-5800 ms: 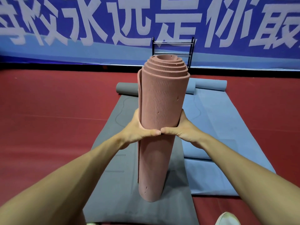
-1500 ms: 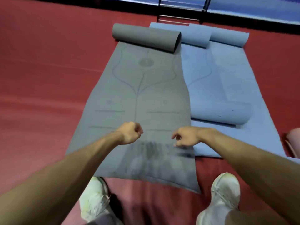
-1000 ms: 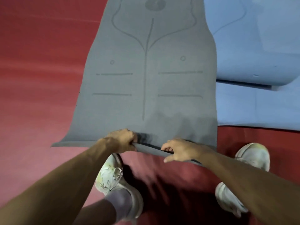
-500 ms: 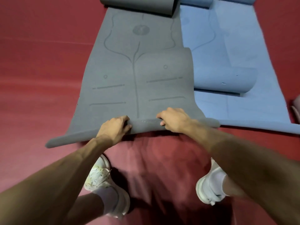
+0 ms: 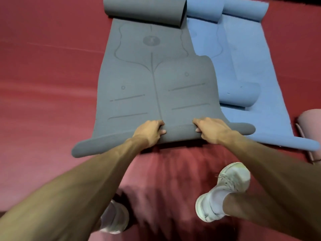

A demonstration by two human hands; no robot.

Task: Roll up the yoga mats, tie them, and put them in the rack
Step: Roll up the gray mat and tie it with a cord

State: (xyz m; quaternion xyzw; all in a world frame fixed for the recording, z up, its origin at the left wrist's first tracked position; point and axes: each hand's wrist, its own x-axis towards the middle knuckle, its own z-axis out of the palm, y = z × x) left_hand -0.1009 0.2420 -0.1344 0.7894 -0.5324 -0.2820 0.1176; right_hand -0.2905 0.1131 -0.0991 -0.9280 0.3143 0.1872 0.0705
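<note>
A grey yoga mat (image 5: pixel 139 80) lies lengthwise on the red floor, its far end curled into a roll. Its near edge is lifted and folded over. My left hand (image 5: pixel 149 132) grips that folded edge left of the mat's centre line. My right hand (image 5: pixel 211 129) grips it just right of the centre line. Beside it lies a blue yoga mat (image 5: pixel 246 54), curled at its far end, with another blue roll lying on it. A rolled pink mat (image 5: pixel 311 122) lies at the right edge of the view. The rack is out of view.
Red floor (image 5: pixel 43 84) surrounds the mats. My two white shoes stand close behind the grey mat's near edge, the left shoe (image 5: pixel 114 218) and the right shoe (image 5: pixel 225 188).
The pink roll I held upright now lies at the right. Both hands dropped to the grey mat's near edge, took hold of it and curled it further forward.
</note>
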